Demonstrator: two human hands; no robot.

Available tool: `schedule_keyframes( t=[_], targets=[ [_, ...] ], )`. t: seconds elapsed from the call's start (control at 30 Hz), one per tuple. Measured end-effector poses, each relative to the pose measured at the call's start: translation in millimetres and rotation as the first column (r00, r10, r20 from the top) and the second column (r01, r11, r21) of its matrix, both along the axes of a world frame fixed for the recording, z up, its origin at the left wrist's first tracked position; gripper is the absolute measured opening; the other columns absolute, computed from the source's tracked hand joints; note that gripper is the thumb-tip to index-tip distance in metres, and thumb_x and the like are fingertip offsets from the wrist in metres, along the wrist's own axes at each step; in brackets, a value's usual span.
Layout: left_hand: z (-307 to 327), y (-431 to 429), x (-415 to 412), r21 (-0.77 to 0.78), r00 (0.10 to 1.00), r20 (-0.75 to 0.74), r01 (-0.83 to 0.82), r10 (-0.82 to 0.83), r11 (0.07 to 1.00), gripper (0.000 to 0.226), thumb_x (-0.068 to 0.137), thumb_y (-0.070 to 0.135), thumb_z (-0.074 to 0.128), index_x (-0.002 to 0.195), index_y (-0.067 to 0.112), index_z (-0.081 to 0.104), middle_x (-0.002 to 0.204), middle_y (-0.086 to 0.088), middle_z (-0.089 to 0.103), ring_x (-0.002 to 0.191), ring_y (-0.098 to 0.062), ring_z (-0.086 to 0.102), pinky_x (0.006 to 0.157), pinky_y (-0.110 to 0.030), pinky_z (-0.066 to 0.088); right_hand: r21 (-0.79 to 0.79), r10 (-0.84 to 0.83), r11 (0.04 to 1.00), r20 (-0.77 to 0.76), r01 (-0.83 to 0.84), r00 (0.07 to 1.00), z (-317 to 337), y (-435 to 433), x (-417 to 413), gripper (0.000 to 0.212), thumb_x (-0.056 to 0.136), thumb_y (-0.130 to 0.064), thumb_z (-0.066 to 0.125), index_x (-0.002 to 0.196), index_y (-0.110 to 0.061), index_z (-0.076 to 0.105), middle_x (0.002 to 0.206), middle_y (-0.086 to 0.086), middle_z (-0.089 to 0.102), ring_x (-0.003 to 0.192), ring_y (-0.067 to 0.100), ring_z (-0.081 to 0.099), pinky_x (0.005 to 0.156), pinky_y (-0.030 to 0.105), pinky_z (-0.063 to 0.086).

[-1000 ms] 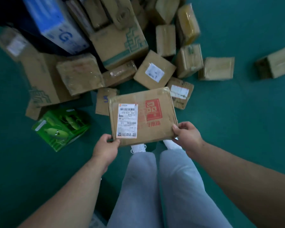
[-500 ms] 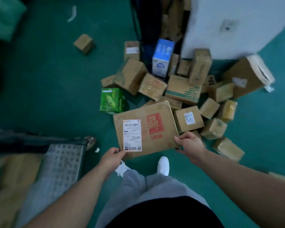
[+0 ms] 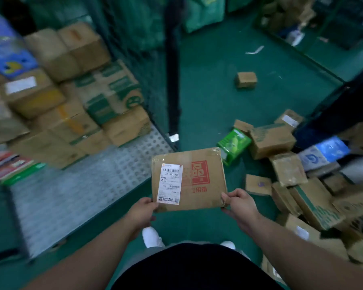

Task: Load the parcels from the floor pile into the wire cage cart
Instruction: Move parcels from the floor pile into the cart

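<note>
I hold a flat cardboard parcel point(image 3: 199, 181) with a white shipping label and a red stamp, level in front of me. My left hand point(image 3: 142, 210) grips its near left corner and my right hand point(image 3: 238, 203) grips its near right corner. The wire cage cart point(image 3: 88, 185) stands to the left, its perforated grey floor partly bare and its back stacked with several cardboard boxes point(image 3: 76, 97). The floor pile point(image 3: 291, 176) of brown parcels lies to the right on the green floor.
A green box point(image 3: 234, 145) and a blue-and-white box point(image 3: 323, 153) lie in the pile. One small carton point(image 3: 246, 79) sits alone farther out on the floor. The cart's mesh side and dark post point(image 3: 173, 80) rise straight ahead. More cages stand at the back right.
My view has swung left from the floor pile to the cart. The parcel stays in both hands and now hovers near the cart's right front corner.
</note>
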State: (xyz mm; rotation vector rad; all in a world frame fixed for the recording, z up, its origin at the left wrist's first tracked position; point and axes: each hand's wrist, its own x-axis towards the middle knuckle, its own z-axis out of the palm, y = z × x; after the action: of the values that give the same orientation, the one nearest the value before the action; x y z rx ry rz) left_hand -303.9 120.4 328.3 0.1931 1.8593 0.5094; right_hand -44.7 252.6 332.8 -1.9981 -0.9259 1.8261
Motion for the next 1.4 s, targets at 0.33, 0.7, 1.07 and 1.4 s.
schedule_keyframes(
  t=[0.33, 0.7, 1.07, 1.4],
  targets=[
    [21, -97, -184, 0.053, 0.908, 0.03, -0.42, 0.419, 0.906, 0.019, 0.097, 0.028, 0.06, 0.116, 0.03, 0.06, 0.109, -0.001, 0.071, 0.087, -0.025, 0.06, 0.067, -0.032, 0.046, 0.018, 0.254, 0.967, -0.041, -0.254, 0.966, 0, -29, -241, 0.019, 0.097, -0.004, 0.067, 0.084, -0.003, 0.053, 0.103, 0.02, 0.068, 0.096, 0.03, 0.068, 0.084, 0.044, 0.061],
    [40, 20, -315, 0.19, 0.844, 0.046, -0.532, 0.534, 0.825, 0.035, 0.101, 0.019, 0.058, 0.135, 0.026, 0.054, 0.109, 0.004, 0.061, 0.106, -0.026, 0.063, 0.093, -0.041, 0.054, 0.121, 0.299, 0.95, -0.091, -0.288, 0.95, 18, 81, -394, 0.02, 0.099, -0.009, 0.066, 0.087, -0.008, 0.051, 0.094, 0.011, 0.066, 0.087, 0.023, 0.065, 0.09, 0.049, 0.06],
    [58, 191, -461, 0.273, 0.772, -0.025, -0.606, 0.636, 0.747, 0.021, 0.102, 0.025, 0.051, 0.122, 0.024, 0.058, 0.104, 0.006, 0.061, 0.101, -0.022, 0.063, 0.072, -0.032, 0.05, 0.191, 0.401, 0.909, -0.167, -0.369, 0.901, 16, 267, -577, 0.015, 0.102, -0.011, 0.061, 0.114, -0.009, 0.052, 0.116, 0.007, 0.061, 0.098, 0.016, 0.063, 0.076, 0.037, 0.062],
    [5, 268, -576, 0.27, 0.666, -0.044, -0.71, 0.744, 0.651, 0.028, 0.104, 0.016, 0.046, 0.132, 0.018, 0.054, 0.093, 0.002, 0.058, 0.074, -0.014, 0.059, 0.056, -0.022, 0.049, 0.234, 0.358, 0.918, -0.146, -0.319, 0.922, -50, 335, -729, 0.016, 0.102, -0.007, 0.058, 0.096, -0.022, 0.055, 0.119, 0.006, 0.066, 0.104, 0.024, 0.068, 0.078, 0.048, 0.064]
  ],
)
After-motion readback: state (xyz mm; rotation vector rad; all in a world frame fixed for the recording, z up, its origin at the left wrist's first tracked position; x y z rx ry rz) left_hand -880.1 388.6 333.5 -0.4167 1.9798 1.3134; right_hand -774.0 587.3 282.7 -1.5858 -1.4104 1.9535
